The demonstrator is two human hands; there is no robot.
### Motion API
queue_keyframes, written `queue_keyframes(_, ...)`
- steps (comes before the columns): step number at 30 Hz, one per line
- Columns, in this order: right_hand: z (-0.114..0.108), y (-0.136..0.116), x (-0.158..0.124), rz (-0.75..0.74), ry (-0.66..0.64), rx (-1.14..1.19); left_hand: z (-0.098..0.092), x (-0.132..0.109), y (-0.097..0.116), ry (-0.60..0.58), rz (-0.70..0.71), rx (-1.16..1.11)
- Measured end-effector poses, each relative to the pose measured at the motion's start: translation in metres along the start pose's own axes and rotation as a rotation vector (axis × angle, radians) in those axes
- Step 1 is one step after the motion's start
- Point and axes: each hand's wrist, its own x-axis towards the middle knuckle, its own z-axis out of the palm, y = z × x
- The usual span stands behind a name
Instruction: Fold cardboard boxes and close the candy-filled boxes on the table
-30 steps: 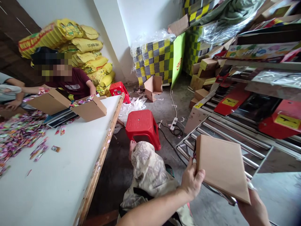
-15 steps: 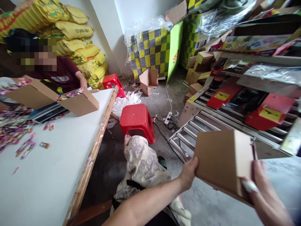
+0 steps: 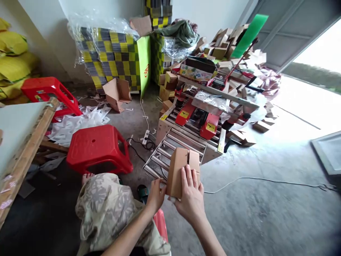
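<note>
A brown cardboard box [image 3: 176,172] is at the near end of the roller conveyor [image 3: 163,152], overlapping its metal rollers in view; whether it rests on them I cannot tell. My left hand [image 3: 156,195] is closed at the box's lower left edge, with its fingertips partly hidden. Across the box's flaps lie the fingers of my right hand [image 3: 191,195], with the thumb at the near edge, so the hand grips the box. A dark gap shows between the flaps near the far end. The box's contents are hidden.
Red guards [image 3: 210,126] flank the conveyor's middle. A red stool [image 3: 97,147] stands left of my knee, and a white table [image 3: 18,122] lies farther left. A power strip [image 3: 146,137] and a cable [image 3: 253,178] run along the floor. Cardboard boxes are heaped behind the conveyor.
My view has swung right, and the co-worker is out of sight. The box has come to the conveyor's end and turned. My right hand has shifted from its side onto its flaps.
</note>
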Motion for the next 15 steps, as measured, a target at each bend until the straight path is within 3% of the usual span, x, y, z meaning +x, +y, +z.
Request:
queue_keyframes(5, 0.001, 0.017, 0.055, 0.029, -0.042, -0.034, -0.042, -0.003, 0.003, 0.002, 0.022, -0.099)
queue_keyframes(8, 0.001, 0.035, 0.093, 0.043, -0.063, -0.044, -0.07, -0.007, 0.013, 0.0, -0.096, -0.27)
queue_keyframes(12, 0.003, 0.057, 0.152, 0.083, -0.082, -0.04, -0.106, -0.014, 0.026, 0.087, -0.259, -0.338)
queue_keyframes(15, 0.002, 0.075, 0.205, 0.141, -0.053, 0.097, -0.134, -0.017, 0.027, 0.189, -0.289, -0.377)
